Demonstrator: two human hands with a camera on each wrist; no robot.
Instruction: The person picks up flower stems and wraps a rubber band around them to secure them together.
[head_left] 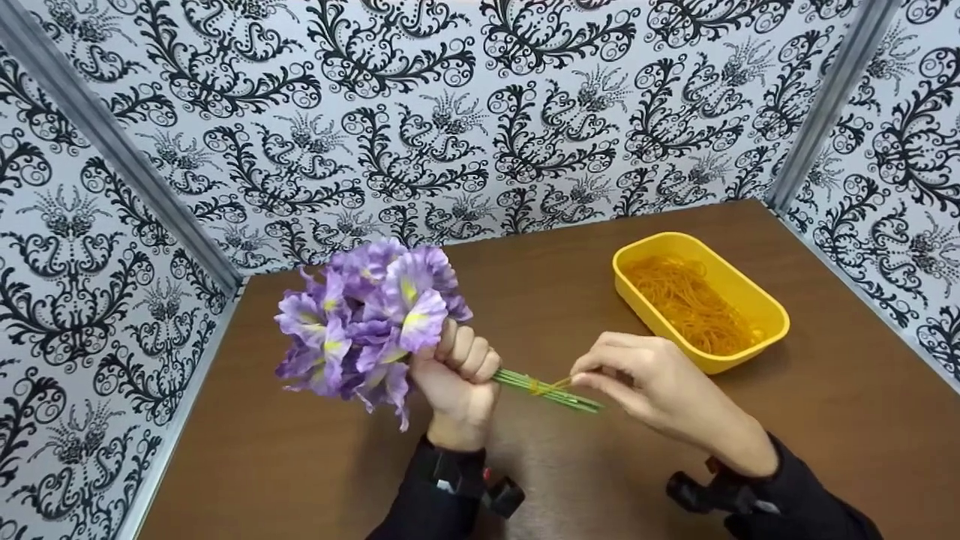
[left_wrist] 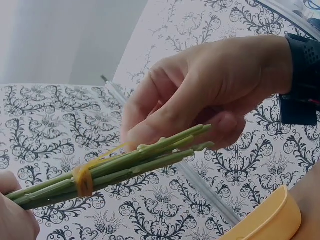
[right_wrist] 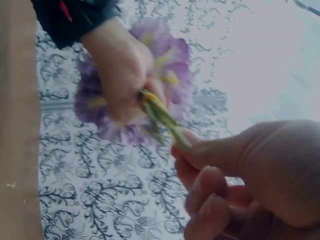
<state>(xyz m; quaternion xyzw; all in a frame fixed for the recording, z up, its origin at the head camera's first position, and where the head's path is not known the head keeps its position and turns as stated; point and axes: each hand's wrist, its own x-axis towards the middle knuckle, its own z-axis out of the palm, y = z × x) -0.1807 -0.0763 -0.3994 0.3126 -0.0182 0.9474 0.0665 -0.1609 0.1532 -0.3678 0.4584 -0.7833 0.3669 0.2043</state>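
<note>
My left hand (head_left: 459, 375) grips a bunch of purple artificial flowers (head_left: 367, 315) with yellow centres, just below the blooms. Green stems (left_wrist: 135, 165) stick out from this fist toward the right. A yellow rubber band (left_wrist: 84, 181) is wound around the stems partway along, and one loop of it stretches off toward the stem ends. My right hand (head_left: 660, 379) pinches that loop between thumb and forefinger, close beside the stems. In the right wrist view, the thumb of the right hand (right_wrist: 240, 170) overlaps the stem tips, and the picture is blurred.
A yellow tub (head_left: 776, 319) with many loose rubber bands (head_left: 690, 304) stands on the brown table (head_left: 525, 292), beyond the right hand. Patterned black-and-white panels (head_left: 465, 112) with grey metal edging enclose the table at the back and sides.
</note>
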